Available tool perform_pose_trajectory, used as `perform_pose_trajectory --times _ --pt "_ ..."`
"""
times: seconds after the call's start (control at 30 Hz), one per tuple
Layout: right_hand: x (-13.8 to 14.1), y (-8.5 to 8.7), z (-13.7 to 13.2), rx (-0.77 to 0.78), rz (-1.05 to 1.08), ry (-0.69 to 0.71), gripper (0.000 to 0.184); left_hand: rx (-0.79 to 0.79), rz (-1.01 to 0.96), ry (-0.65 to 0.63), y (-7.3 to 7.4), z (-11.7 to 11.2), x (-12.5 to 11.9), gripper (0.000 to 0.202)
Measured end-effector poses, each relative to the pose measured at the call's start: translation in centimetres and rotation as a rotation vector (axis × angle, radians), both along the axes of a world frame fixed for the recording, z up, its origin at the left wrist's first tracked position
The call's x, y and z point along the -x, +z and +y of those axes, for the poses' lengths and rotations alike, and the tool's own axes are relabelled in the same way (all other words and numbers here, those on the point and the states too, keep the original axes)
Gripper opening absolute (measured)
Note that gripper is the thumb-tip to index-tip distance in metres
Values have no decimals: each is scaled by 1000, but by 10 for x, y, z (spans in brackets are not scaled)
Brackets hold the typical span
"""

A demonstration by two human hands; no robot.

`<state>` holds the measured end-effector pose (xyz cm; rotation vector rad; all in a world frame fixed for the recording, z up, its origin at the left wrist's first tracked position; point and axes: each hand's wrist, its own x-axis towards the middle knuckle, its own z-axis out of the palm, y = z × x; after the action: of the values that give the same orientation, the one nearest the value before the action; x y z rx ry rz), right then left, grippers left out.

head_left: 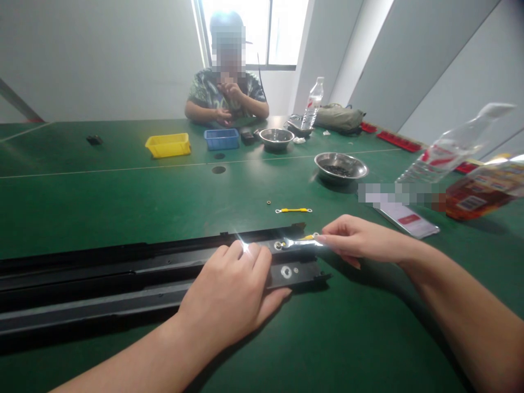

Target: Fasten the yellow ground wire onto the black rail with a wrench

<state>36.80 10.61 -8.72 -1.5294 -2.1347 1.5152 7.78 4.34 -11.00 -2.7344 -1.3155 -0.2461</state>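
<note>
A long black metal rail (123,278) lies across the green table (123,202) in front of me. My left hand (233,289) rests flat on its right end, fingers spread over the top. My right hand (360,240) pinches the handle of a small shiny wrench (298,243), whose head sits on a nut near the rail's end. A yellow wire end shows beside the wrench. Farther back a loose yellow wire with ring terminals (293,210) and a small washer (269,202) lie on the table.
A steel bowl of dark small parts (340,166) stands beyond the rail. Plastic bottles (450,150) and a card (405,218) lie at the right. Across the table a person (227,93) sits behind yellow (168,144) and blue (221,138) bins and another bowl (276,138).
</note>
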Motion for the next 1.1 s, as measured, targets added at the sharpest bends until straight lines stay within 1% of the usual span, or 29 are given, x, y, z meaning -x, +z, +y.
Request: perform_pose_trajectory --times 0.1,0.2,0.27,0.47,0.6,0.73,0.87,1.0,1.1 --pt "1 -2 1 -64 1 -68 48 -3 2 1 0 -1 1 42" --pt "3 -6 3 -218 17 -212 47 -4 10 6 0 -1 1 42" --pt "5 -7 3 -291 53 -281 48 4 14 9 -1 -1 1 42" --pt "13 -7 1 -358 220 -337 53 16 19 7 0 0 0 42" --pt "19 -13 1 -359 271 -329 52 11 22 9 1 -2 1 41" --pt "20 -22 2 -318 308 -296 48 10 17 4 1 -2 1 42" --pt "19 -26 4 -297 276 -304 46 10 8 4 0 -1 1 41" --pt "15 -26 6 -214 216 -290 45 6 5 3 0 0 1 40" --pt "13 -21 5 -172 130 -257 45 13 0 1 0 0 1 41"
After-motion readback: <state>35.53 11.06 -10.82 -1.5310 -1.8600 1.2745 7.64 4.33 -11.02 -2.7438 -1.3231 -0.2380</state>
